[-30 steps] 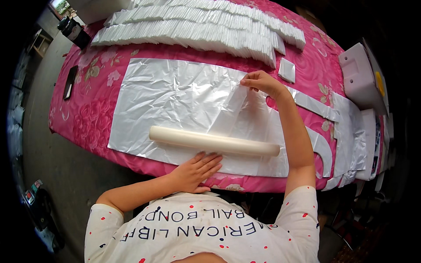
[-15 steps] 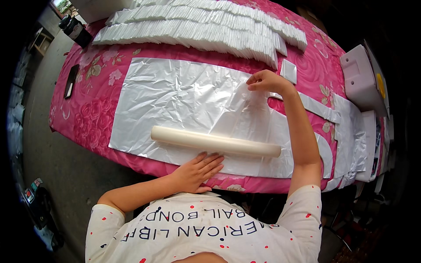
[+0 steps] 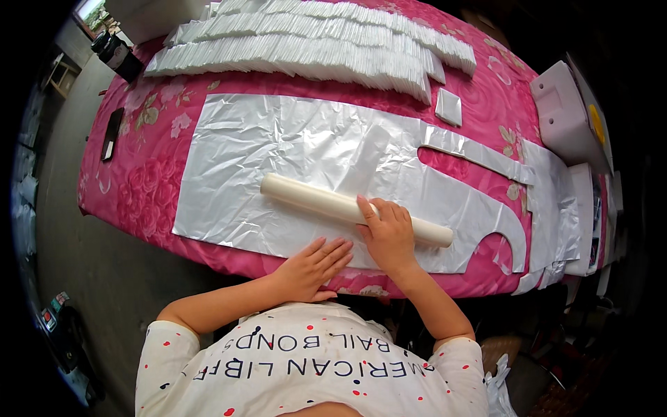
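Note:
A shiny silvery-white plastic sheet with cut-out straps at its right end lies spread and creased before me. Across it rests a smooth cream-coloured tube, slanting with its left end farther away. My right hand is closed over the tube right of its middle, thumb and fingers bent on it. Near the sheet's front edge, my left hand lies flat with its fingers stretched out, just short of the tube and holding nothing.
Rows of folded white packets line the far side, with a single folded packet nearer. A pink floral cloth covers the table. More plastic sheets and a white box stand right. At left are a phone and a dark bottle.
My right hand has come down from the sheet's far edge onto the tube. The tube's left end has swung away from me and rightward. My left hand stays nearly in place.

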The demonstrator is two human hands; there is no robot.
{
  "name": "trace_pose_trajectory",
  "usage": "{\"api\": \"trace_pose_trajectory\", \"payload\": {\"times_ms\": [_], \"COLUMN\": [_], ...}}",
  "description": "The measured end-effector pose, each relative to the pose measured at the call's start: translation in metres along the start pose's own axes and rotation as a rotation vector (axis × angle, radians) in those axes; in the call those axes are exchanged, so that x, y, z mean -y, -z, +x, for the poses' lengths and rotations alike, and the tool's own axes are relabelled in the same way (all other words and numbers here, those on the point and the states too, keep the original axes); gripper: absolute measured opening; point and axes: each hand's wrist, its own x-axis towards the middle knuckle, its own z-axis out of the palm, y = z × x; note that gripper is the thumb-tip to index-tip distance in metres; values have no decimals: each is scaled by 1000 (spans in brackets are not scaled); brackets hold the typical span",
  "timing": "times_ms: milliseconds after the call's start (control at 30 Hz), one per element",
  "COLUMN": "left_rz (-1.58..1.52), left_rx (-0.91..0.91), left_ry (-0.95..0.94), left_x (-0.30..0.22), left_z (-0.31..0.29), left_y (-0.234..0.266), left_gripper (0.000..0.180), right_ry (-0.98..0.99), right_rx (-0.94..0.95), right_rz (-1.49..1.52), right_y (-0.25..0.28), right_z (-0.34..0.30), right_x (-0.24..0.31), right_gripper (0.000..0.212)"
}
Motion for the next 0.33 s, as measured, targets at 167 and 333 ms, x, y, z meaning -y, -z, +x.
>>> {"api": "trace_pose_trajectory", "payload": {"times_ms": [167, 333], "left_rz": [0, 13], "left_rx": [0, -2], "left_ry": [-3, 2], "left_x": [-1, -1], "left_z": [1, -1], "left_y": [-1, -3], "left_gripper": [78, 79], "right_ry": [-356, -468], "right_rx": [-159, -143], "right_rz": [-289, -242], "right_y": [16, 25], "right_z": [-3, -19], "right_x": [-82, -89], "right_gripper": [54, 65]}}
